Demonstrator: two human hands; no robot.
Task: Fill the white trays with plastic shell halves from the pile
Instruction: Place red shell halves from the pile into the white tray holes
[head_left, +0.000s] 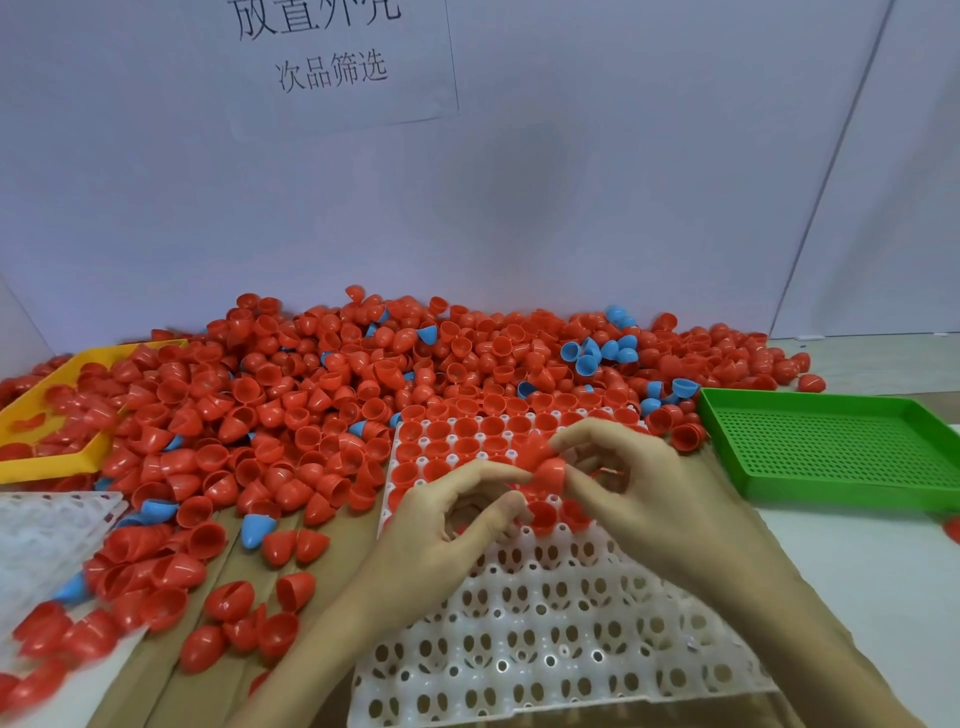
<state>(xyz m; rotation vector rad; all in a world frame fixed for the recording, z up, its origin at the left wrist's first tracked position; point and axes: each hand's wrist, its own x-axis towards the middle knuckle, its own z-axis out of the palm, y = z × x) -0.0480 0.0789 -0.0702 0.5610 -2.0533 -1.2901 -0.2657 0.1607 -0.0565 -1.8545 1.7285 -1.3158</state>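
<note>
Both hands were together over the white tray (545, 623). My right hand (639, 493) pinched a red shell half (549, 470) between curled fingertips, and my left hand (452, 519) was curled too, fingertips meeting it. The pile (363, 395) sat at 11 o'clock, tray's far rows already filled.

Pale tabletop (857, 561) w/ brown cardboard sheets (332, 571) — on them: big pile of red & blue shell halves (322, 395), white tray (545, 639) at centre, 2nd white tray (47, 530) left, yellow tray (52, 465) far left, green perforated tray (841, 447) right.
</note>
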